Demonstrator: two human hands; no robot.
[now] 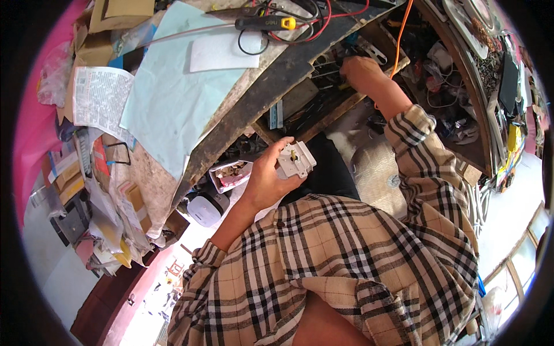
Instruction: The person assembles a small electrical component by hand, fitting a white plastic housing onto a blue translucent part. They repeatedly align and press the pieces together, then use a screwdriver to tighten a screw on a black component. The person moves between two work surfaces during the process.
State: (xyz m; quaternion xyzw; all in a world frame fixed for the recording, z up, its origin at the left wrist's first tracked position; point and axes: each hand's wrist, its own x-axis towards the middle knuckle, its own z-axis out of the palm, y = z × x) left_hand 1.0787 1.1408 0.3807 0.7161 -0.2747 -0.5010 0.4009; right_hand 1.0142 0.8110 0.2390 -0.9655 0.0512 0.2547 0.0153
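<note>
My left hand (266, 177) is closed around a small light-grey plastic housing (296, 160) with a brassy metal piece in its middle, held in front of my lap. My right hand (365, 75) reaches into an open wooden drawer (341, 109) beneath the table. Its fingers are curled down among several loose hand tools (326, 74), some with thin metal shafts. Whatever those fingers grip is hidden from this view.
On the table (228, 118) lie a pale blue sheet (167, 86), a white foam piece (216, 53), and a black-and-yellow handled tool (265, 23) among red and black wires. An orange cable (399, 43) hangs beside the drawer. Cluttered shelving (479, 98) stands at right.
</note>
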